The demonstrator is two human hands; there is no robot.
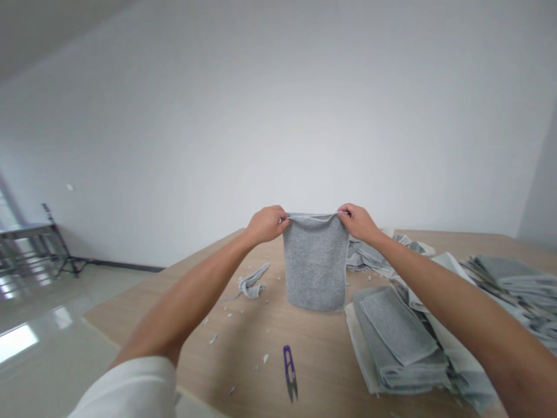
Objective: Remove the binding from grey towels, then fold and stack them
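A grey piece of fabric hangs upright above the table, stretched between both hands. My left hand pinches its top left corner, thumb toward me. At the top right corner my right hand grips the same edge. Between the hands the top edge sags a little and shows a folded or double layer. On the table below lie purple-handled thread snips, blades pointing toward me. Left of the fabric, a twisted grey fabric strip rests on the tabletop.
Stacked grey fabric pieces lie at the front right of the wooden table. Another fabric pile sits farther right, and crumpled fabric lies behind. Small scraps are scattered at left. A tripod stands on the floor.
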